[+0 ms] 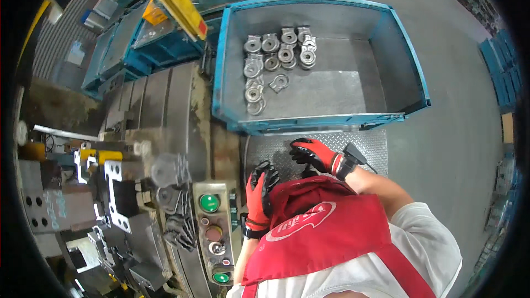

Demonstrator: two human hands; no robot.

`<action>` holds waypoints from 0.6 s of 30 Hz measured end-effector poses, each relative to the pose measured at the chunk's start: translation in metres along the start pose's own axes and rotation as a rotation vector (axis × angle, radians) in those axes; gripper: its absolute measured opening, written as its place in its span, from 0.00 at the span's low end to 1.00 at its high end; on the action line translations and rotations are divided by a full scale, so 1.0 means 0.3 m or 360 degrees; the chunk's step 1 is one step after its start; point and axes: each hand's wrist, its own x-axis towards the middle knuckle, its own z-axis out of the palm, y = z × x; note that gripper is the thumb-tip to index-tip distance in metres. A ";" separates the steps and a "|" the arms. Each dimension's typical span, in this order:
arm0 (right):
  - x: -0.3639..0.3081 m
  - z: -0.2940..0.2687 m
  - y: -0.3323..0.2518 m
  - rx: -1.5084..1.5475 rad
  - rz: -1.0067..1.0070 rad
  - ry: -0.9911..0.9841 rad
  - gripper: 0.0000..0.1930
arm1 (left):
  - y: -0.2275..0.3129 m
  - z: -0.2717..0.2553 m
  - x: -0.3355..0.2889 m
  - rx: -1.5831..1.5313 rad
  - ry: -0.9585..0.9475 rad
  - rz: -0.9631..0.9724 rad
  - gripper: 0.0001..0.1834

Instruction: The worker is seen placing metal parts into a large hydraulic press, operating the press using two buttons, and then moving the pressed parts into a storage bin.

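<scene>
Both my hands wear red gloves with black palms and fingers. My left hand (260, 189) hangs beside a control panel (201, 226) with green buttons and a red one; its fingers are loosely bent and no object shows in them. My right hand (313, 153) is over the ribbed metal plate, in front of the blue bin (317, 121). Its fingers reach out to the left, apart, with nothing seen in them. In the bin's left part stand stacks of ring-shaped metal parts (253, 67), and a single ring part (279, 82) lies beside them.
On the machine bed at left lie shiny, blurred metal parts (168, 170) and dark metal parts (179, 232). Farther left is machine tooling (117, 196). A yellow post (171, 0) rises at the bin's far left. More blue containers (165, 49) stand behind it.
</scene>
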 end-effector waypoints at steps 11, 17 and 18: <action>0.034 -0.343 -0.049 0.0140 -0.0011 0.0115 0.18 | -0.114 0.243 0.410 -0.0764 -0.0310 -0.0830 0.15; 0.156 -0.521 -0.151 0.0457 0.0194 0.0438 0.17 | -0.029 0.198 0.735 0.1207 -0.0715 -0.0068 0.26; 0.183 -0.559 -0.171 0.0399 0.0205 0.0481 0.16 | -0.030 0.174 0.813 0.1543 -0.0930 0.0066 0.32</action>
